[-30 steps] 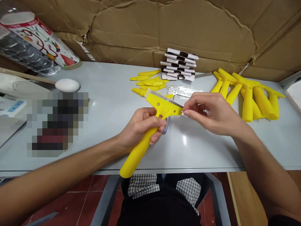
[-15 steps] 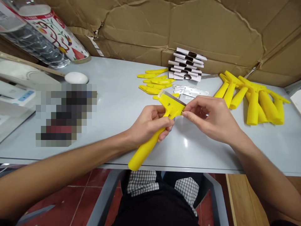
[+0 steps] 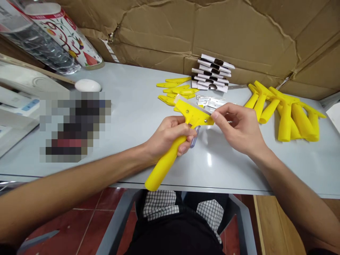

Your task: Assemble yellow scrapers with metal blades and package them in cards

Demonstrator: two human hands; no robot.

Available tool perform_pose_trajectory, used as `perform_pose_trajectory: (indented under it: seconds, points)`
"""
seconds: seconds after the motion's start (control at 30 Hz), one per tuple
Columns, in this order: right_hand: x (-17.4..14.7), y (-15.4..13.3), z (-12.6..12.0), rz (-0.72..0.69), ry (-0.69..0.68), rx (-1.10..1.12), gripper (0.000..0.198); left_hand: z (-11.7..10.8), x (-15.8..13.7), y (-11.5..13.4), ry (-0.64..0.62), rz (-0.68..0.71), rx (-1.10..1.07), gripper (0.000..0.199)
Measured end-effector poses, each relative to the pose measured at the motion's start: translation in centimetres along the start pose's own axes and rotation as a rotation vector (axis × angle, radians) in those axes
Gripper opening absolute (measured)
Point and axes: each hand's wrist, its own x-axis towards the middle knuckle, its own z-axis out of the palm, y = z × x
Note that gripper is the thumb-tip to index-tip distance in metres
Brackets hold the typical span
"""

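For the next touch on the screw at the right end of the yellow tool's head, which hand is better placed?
Probably the right hand: its fingertips are close to the screw, while the left hand is wrapped around the yellow handle.

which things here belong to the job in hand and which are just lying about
Likely part of the job:
yellow scraper, held in the left hand, right hand at its head
loose yellow pieces
metallic strips
stacked white pieces
yellow handles at right

Seemingly just lying about:
clear bottle
patterned container
white rounded object
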Motion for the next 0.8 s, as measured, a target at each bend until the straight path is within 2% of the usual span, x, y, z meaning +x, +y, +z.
perform_pose_trajectory:
  seconds: [0.07, 0.13, 0.2, 0.27, 0.33, 0.47, 0.57, 0.7, 0.8]
  points:
    - [0.2, 0.7, 0.4, -0.031, 0.061, -0.039, 0.032, -0.3, 0.3, 0.4, 0.057, 0.052, -0.021, 0.017]
    - [0.2, 1.5, 0.8, -0.139, 0.030, -0.172, 0.022, -0.6, 0.7, 0.8, 0.112, 0.115, -0.035, 0.018]
    - [-0.2, 1.9, 1.5, -0.296, -0.099, -0.382, 0.016, -1.0, 1.2, 1.1, 0.150, 0.163, -0.044, 0.017]
    - [-0.8, 1.9, 2.0, -0.413, -0.276, -0.613, 0.029, -1.3, 1.7, 1.3, 0.183, 0.194, -0.045, 0.017]
    - [-1.3, 1.6, 2.4, -0.470, -0.407, -0.784, 0.037, -1.4, 2.0, 1.3, 0.214, 0.202, -0.043, 0.016]
    - [-1.6, 1.0, 1.6, -0.560, -0.493, -0.927, 0.038, -1.4, 2.2, 1.2, 0.228, 0.175, -0.048, 0.015]
    - [-1.3, 0.9, 0.0, -0.633, -0.420, -0.892, 0.040, -1.5, 2.4, 0.9, 0.211, 0.157, -0.060, 0.015]
    - [-1.0, 0.7, -2.5, -0.662, -0.162, -0.703, 0.035, -1.5, 3.1, 0.1, 0.172, 0.190, -0.125, 0.016]
    - [-0.6, 0.7, -3.9, -0.690, -0.047, -0.642, 0.030, -1.2, 3.9, -0.4, 0.139, 0.216, -0.176, 0.016]
